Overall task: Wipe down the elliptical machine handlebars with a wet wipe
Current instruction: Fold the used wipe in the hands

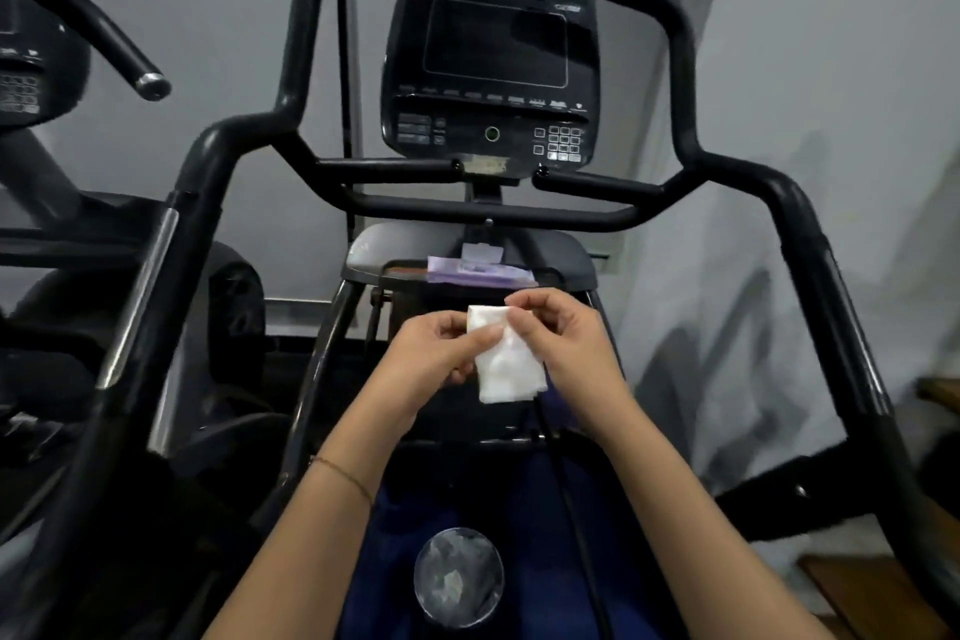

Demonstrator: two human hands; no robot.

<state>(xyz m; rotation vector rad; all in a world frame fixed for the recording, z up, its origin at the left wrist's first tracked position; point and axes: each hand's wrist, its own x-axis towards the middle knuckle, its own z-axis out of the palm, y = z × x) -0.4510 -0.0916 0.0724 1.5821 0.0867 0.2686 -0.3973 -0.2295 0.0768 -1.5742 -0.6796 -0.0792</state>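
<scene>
Prep step: your left hand (441, 348) and right hand (563, 340) are close together at frame centre, both pinching the wipe (506, 372), which hangs part folded. The handlebars (681, 68) likely aren't wiped yet. Next: open it out, lift it to a bar, wrap, rub. The pack (480, 271), flap up, lies on the shelf (574, 263) just above; contents hidden.
</scene>
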